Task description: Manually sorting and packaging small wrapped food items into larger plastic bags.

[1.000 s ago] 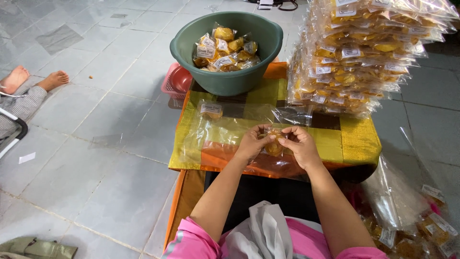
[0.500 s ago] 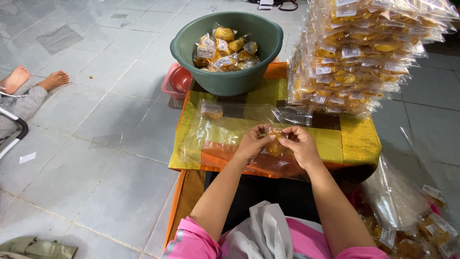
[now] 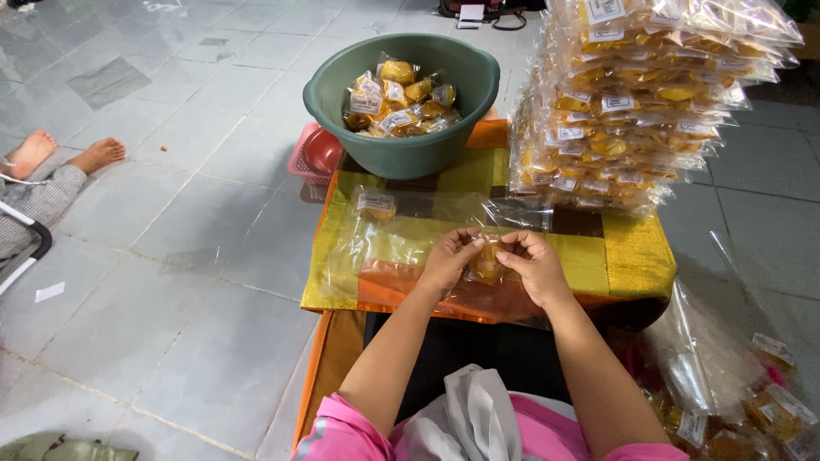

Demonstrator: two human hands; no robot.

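As seen from the head camera: one green basin (image 3: 401, 145) with a heap of packed snacks, too many to count; one tall stack of packs (image 3: 636, 102) right of it; one lone pack (image 3: 376, 204) lying on a clear bag (image 3: 401, 235); one low table (image 3: 632, 256) under a gold cloth; one red basket (image 3: 314, 151) behind the basin; more packs (image 3: 769, 410) on the floor at right. Left hand (image 3: 448, 260) and right hand (image 3: 533, 265) both curled, fingertips pinching one yellow snack (image 3: 488, 261) from either side. Snack held between the two hands, just above the table's near edge. Another person's bare feet (image 3: 68, 154) far left.
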